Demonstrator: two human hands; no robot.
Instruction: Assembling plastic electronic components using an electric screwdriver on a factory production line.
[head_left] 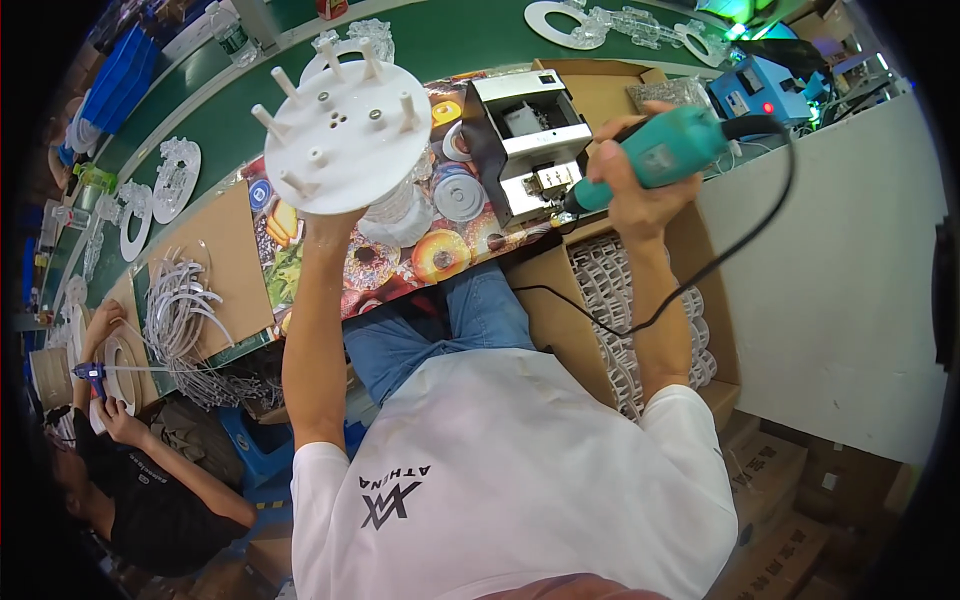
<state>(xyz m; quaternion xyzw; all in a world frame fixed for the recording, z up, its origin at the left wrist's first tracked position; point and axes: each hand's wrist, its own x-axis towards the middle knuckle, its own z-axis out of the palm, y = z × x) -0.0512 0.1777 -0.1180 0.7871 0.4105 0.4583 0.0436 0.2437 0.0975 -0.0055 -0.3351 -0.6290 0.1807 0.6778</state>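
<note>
My left hand holds up a white round plastic disc with several pegs and a few screws on its face; most of that hand is hidden behind the disc. Wrapped in my right hand is a teal electric screwdriver with a black cord. Its tip points down-left, at the front of a black and white screw feeder; whether they touch I cannot tell. Clear wrapped parts lie under the disc on a food-printed mat.
At my right, an open carton holds many white plastic parts. Bundled white cables lie on cardboard to the left. A co-worker holds a blue glue gun at far left. A blue box stands at the back right.
</note>
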